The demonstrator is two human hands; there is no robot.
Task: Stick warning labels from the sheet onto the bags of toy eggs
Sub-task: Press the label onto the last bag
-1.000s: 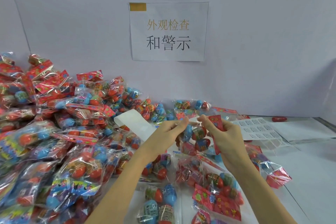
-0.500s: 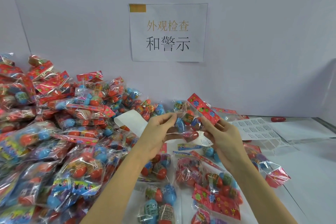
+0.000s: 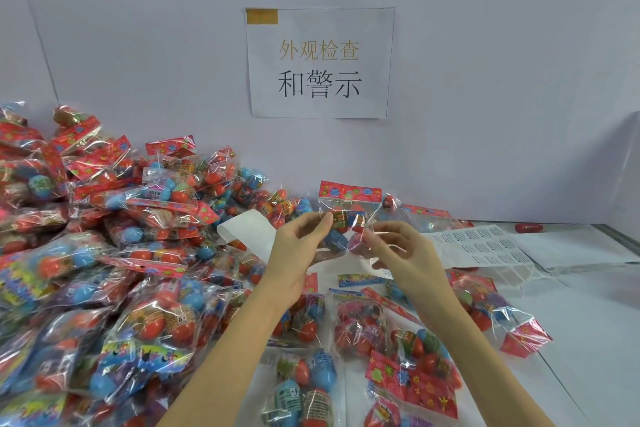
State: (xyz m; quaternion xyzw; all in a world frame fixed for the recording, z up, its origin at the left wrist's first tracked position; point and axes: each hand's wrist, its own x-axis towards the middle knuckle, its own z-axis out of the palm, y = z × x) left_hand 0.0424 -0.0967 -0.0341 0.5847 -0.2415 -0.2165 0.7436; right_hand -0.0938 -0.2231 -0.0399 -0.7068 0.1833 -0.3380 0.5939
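Observation:
A clear bag of toy eggs with a red flowered header is held upright above the table, header on top. My left hand pinches its left side between thumb and fingers. My right hand holds its lower right side with curled fingers. The label sheet lies flat on the table to the right, with rows of small printed labels; several cells near its front edge look peeled.
A big heap of egg bags fills the left side. More bags lie in front of me and one at the right. A curled white backing strip sits behind my left hand. A loose red egg lies by the wall.
The bag has been turned in my hands: its red header swung from hanging at the right, through a tilt, to upright on top. Both hands stayed on it.

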